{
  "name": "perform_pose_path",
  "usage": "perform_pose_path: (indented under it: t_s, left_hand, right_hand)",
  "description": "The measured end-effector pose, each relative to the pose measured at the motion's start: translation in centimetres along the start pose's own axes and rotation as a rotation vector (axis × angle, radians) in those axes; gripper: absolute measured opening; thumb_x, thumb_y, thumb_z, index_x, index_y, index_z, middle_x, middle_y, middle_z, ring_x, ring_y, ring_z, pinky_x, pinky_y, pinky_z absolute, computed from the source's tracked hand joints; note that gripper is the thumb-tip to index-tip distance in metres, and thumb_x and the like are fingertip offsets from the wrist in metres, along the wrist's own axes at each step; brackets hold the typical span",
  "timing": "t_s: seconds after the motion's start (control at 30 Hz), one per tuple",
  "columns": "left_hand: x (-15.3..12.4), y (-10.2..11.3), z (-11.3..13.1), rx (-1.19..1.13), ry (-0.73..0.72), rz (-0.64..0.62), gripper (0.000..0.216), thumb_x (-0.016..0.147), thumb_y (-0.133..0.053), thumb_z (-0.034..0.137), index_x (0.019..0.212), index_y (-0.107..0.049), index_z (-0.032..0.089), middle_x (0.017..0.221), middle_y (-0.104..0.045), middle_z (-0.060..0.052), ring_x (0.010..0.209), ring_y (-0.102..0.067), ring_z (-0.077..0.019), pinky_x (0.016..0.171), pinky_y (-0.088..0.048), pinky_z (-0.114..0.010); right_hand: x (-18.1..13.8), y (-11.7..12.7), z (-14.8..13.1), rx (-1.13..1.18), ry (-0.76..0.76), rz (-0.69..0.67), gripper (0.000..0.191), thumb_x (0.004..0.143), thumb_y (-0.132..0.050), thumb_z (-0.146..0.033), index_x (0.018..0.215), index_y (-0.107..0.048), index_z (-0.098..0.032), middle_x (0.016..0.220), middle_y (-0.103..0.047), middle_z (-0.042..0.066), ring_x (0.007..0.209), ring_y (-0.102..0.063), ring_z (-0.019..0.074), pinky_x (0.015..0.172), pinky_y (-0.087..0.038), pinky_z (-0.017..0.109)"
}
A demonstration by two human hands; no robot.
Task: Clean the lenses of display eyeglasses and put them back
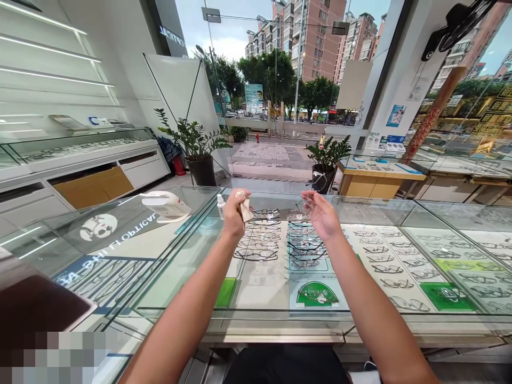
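Observation:
My left hand (235, 213) is closed around a crumpled beige cloth (247, 210), held above the glass display counter. Level with it on the other side, my right hand (324, 213) pinches a pair of thin-rimmed eyeglasses (319, 182) between thumb and fingers, one rim showing above the fingertips. The rest of that frame is hard to make out. A small white spray bottle (221, 207) stands just left of my left hand. Below both hands, rows of eyeglasses (256, 255) lie inside the counter, with darker frames (307, 248) under my right forearm's side.
The glass counter (256, 311) runs across in front of me, its edge near my body. A white device (166, 206) sits on the glass at left. Potted plants (202, 169) stand beyond, before glass doors. A wooden-fronted display table (372, 186) is at back right.

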State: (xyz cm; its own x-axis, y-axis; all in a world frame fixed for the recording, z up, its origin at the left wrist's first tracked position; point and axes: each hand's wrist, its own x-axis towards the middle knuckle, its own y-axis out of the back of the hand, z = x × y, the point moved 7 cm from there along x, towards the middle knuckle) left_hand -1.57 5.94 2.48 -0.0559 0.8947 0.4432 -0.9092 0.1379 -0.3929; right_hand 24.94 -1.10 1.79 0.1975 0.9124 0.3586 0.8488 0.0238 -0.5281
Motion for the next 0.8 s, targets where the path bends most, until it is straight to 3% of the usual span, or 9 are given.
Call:
perform_pose_path:
  t_s: [0.07, 0.13, 0.23, 0.37, 0.47, 0.6, 0.7, 0.8]
  left_hand:
    - [0.3, 1.0, 0.5, 0.041, -0.047, 0.071, 0.045, 0.090, -0.061, 0.055, 0.064, -0.049, 0.021, 0.068, -0.041, 0.001, 0.055, -0.038, -0.0115, 0.052, -0.046, -0.025]
    - [0.4, 1.7, 0.7, 0.144, -0.085, 0.145, 0.057, 0.094, -0.060, 0.059, 0.057, -0.037, 0.022, 0.061, -0.031, 0.003, 0.053, -0.034, -0.0115, 0.050, -0.042, -0.025]
    - [0.2, 1.8, 1.4, 0.350, -0.197, 0.169, 0.053, 0.099, -0.055, 0.060, 0.063, -0.050, 0.021, 0.061, -0.042, 0.001, 0.054, -0.039, -0.0120, 0.050, -0.038, -0.025]
    - [-0.8, 0.5, 2.5, 0.620, -0.346, 0.086, 0.039, 0.105, -0.048, 0.051, 0.099, -0.068, 0.019, 0.078, -0.065, -0.003, 0.061, -0.054, -0.0134, 0.060, -0.042, -0.027]
    - [-1.4, -0.2, 2.8, 0.714, -0.392, 0.045, 0.038, 0.108, -0.045, 0.048, 0.124, -0.064, 0.019, 0.073, -0.065, 0.000, 0.057, -0.053, -0.0133, 0.061, -0.040, -0.027]
    - [-2.2, -1.1, 3.4, 0.759, -0.453, -0.011, 0.037, 0.103, -0.053, 0.052, 0.099, -0.072, 0.020, 0.064, -0.058, 0.001, 0.056, -0.051, -0.0136, 0.060, -0.037, -0.027]
    - [-2.9, -2.2, 3.0, 0.710, -0.416, -0.170, 0.033, 0.091, -0.071, 0.052, 0.084, -0.069, 0.020, 0.052, -0.045, 0.006, 0.048, -0.040, -0.0112, 0.059, -0.036, -0.026]
    - [-3.7, -3.0, 3.1, 0.735, -0.459, -0.249, 0.039, 0.084, -0.079, 0.052, 0.104, -0.072, 0.020, 0.054, -0.043, 0.009, 0.050, -0.041, -0.0111, 0.063, -0.039, -0.026]
  right_hand:
    - [0.1, 0.3, 0.0, -0.008, 0.003, 0.009, 0.018, 0.085, -0.080, -0.042, 0.096, -0.081, -0.027, 0.114, -0.078, 0.002, 0.116, -0.067, 0.0192, 0.090, -0.054, 0.029]
    - [0.2, 0.5, 0.0, -0.021, 0.009, 0.014, 0.016, 0.085, -0.079, -0.041, 0.092, -0.079, -0.026, 0.111, -0.078, 0.003, 0.113, -0.067, 0.0197, 0.091, -0.054, 0.030]
    - [0.3, 0.6, -0.2, -0.055, 0.024, 0.007, 0.014, 0.086, -0.078, -0.041, 0.087, -0.077, -0.026, 0.107, -0.077, 0.003, 0.109, -0.067, 0.0203, 0.090, -0.053, 0.032]
    - [0.2, 0.2, -0.5, -0.129, 0.034, -0.028, 0.016, 0.086, -0.077, -0.043, 0.086, -0.076, -0.027, 0.105, -0.075, 0.003, 0.108, -0.066, 0.0207, 0.089, -0.052, 0.032]
    - [-0.1, -0.4, -0.8, -0.200, 0.041, -0.066, 0.019, 0.086, -0.075, -0.046, 0.085, -0.077, -0.027, 0.103, -0.074, 0.004, 0.109, -0.065, 0.0218, 0.090, -0.050, 0.033]
    - [-0.6, -1.3, -1.1, -0.312, 0.035, -0.116, 0.022, 0.088, -0.072, -0.046, 0.083, -0.079, -0.026, 0.098, -0.075, 0.005, 0.109, -0.065, 0.0230, 0.094, -0.048, 0.034]
    - [-0.9, -1.8, -1.1, -0.381, 0.011, -0.151, 0.022, 0.089, -0.070, -0.043, 0.080, -0.080, -0.025, 0.092, -0.075, 0.005, 0.102, -0.066, 0.0235, 0.096, -0.046, 0.036]
    - [-1.0, -2.3, -1.1, -0.460, 0.001, -0.215, 0.025, 0.089, -0.069, -0.042, 0.076, -0.080, -0.024, 0.086, -0.075, 0.005, 0.095, -0.065, 0.0241, 0.097, -0.046, 0.038]
